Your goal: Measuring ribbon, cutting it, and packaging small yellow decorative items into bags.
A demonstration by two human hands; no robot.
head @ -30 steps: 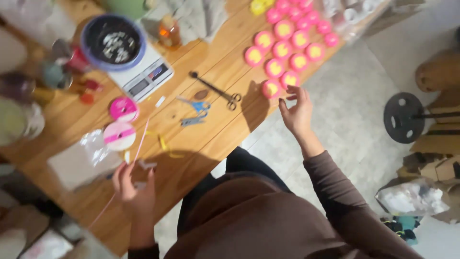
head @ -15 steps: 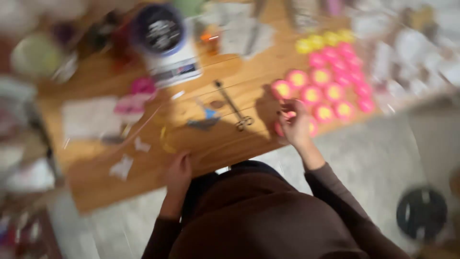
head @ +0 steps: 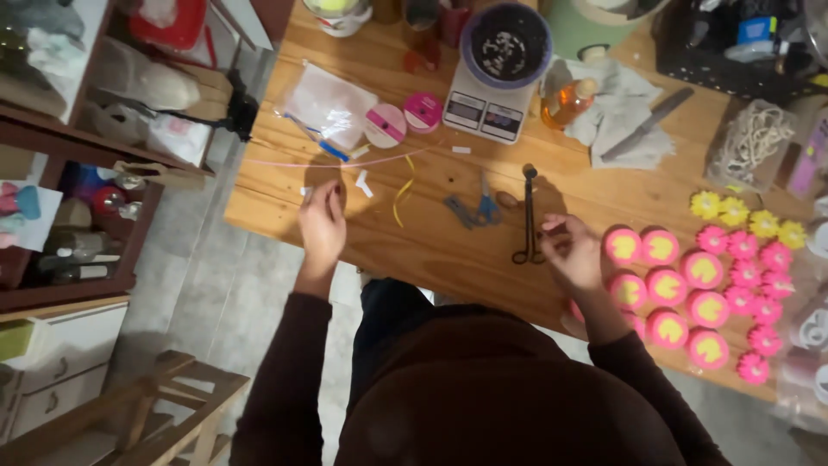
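A person's left hand (head: 321, 226) pinches a thin pink ribbon (head: 345, 163) stretched across the table (head: 448, 250); right hand (head: 571, 252), fingers curled, hovers beside pink candles (head: 668, 289), seemingly to dress them.

Left hand (head: 322, 226): fingertips pinched near a small white scrap on the wooden table (head: 448, 250); what they grip is too small to tell. Right hand (head: 571, 253): covers part of the pink round candles (head: 681, 289) beside it; contact unclear. Grey-rimmed bowl (head: 506, 39) on the white scale: contents blurred. Table cut off at top edge.
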